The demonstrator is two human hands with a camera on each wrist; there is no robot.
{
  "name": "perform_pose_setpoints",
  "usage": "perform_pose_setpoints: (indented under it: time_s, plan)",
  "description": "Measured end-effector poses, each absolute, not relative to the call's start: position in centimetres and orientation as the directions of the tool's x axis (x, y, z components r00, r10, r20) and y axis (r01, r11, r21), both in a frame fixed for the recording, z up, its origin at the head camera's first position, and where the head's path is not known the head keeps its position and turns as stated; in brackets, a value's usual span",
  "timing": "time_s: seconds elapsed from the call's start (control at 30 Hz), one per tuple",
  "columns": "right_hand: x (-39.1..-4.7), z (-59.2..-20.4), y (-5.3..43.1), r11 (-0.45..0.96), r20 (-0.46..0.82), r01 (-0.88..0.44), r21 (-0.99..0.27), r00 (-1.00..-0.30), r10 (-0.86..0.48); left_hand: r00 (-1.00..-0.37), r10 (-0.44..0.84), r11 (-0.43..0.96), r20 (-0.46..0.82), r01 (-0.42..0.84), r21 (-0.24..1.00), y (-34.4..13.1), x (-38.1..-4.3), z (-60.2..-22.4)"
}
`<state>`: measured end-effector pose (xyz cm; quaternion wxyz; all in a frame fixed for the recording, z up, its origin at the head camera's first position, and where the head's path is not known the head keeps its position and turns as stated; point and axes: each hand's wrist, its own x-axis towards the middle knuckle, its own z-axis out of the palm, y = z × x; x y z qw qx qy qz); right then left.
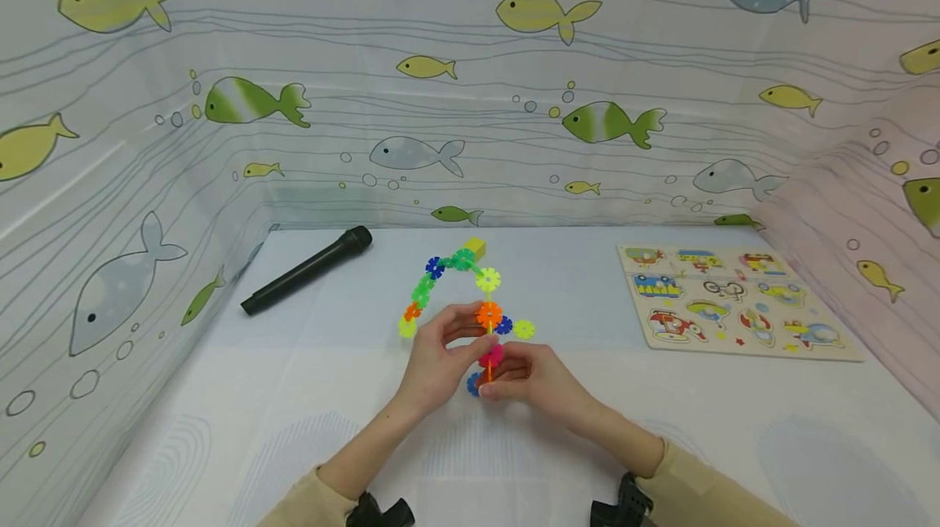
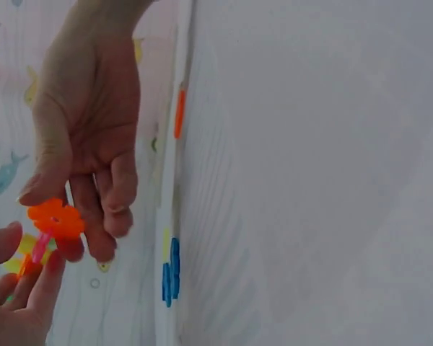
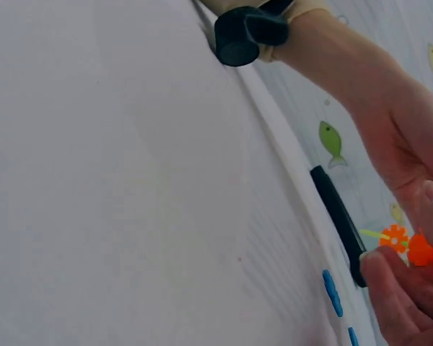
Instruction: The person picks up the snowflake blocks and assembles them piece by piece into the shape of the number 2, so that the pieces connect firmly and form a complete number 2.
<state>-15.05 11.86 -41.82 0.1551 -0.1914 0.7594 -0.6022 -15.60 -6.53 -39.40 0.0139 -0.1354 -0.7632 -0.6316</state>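
In the head view, a curved chain of interlocking flower-shaped plastic discs [image 1: 488, 280] arches over the table in green, blue, lime and orange. My left hand [image 1: 441, 352] holds its near end around the pink disc [image 1: 490, 356], close below an upright orange disc [image 1: 489, 314]. At the very end, my right hand [image 1: 539, 380] pinches another orange disc [image 2: 55, 218], seen edge-on from the head and face-on in the left wrist view. My left fingers [image 2: 43, 295] sit right beside it there. Fingers partly hide the joint between the pink and orange discs.
Loose blue discs [image 2: 172, 270] and a lime disc [image 1: 524, 329] lie near the hands. Behind the chain is a yellow block [image 1: 476, 247]. A black microphone [image 1: 308, 270] lies at the back left, a wooden picture puzzle board [image 1: 734, 298] at the right. Fish-print sheeting [image 1: 470, 111] surrounds the table.
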Motion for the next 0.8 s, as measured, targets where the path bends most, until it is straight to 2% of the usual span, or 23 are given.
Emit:
perform_pose_setpoints:
  time_s: [0.2,0.57,0.8]
  plan:
    - [-15.6,-41.8,12.4,0.252,0.04,-0.176,-0.952,-0.882,-0.469,-0.955,0.216,0.14,0.204,0.238,0.961,-6.8,-15.8,-39.5]
    - [-15.7,-41.3,13.0,0.229,0.057,-0.163,-0.96,-0.911,-0.408,-0.92,0.342,0.166,0.192,0.261,0.951,-6.8,-15.9,-39.8]
    - [-15.7,-41.4,13.1,0.225,0.079,-0.156,-0.962,-0.946,-0.315,-0.908,0.381,0.189,0.175,0.262,0.946,-6.8,-15.8,-39.4]
